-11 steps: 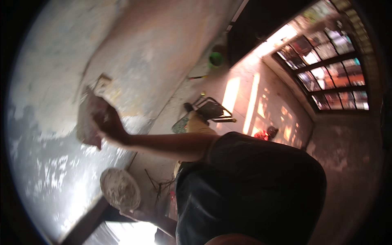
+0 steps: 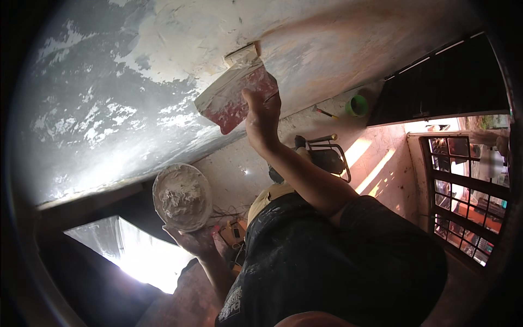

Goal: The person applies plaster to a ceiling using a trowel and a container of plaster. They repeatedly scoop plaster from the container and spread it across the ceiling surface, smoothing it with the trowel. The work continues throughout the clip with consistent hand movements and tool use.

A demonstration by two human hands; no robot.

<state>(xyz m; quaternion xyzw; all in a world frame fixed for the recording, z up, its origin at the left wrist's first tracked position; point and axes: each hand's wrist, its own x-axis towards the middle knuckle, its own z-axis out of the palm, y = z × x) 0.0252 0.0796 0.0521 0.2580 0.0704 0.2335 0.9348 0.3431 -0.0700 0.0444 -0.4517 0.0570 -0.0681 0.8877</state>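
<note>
My right hand (image 2: 262, 120) is closed around a wide putty knife (image 2: 239, 101) with a reddish, plaster-smeared body. The putty knife lies at the patchy grey and white wall (image 2: 158, 65), its upper end beside a small rectangular wall box (image 2: 241, 54). Whether its edge presses on the wall, I cannot tell. Lower and to the left, my left hand (image 2: 192, 240) supports a round bowl (image 2: 208, 188) from below, fingers against its underside. Whitish, lumpy putty (image 2: 181, 196) fills the bowl.
A metal-framed chair (image 2: 329, 158) stands on the floor beyond my right arm. Farther off lie a green bucket (image 2: 357, 106) and a thin red-and-yellow tool (image 2: 326, 112). Tangled wires (image 2: 223, 212) are near the bowl. A barred window (image 2: 463, 191) is at the right.
The view has swung, so the wall box and putty knife appear farther right and higher. The bowl shows more fully, with my left hand clearer beneath it. Both holds are kept.
</note>
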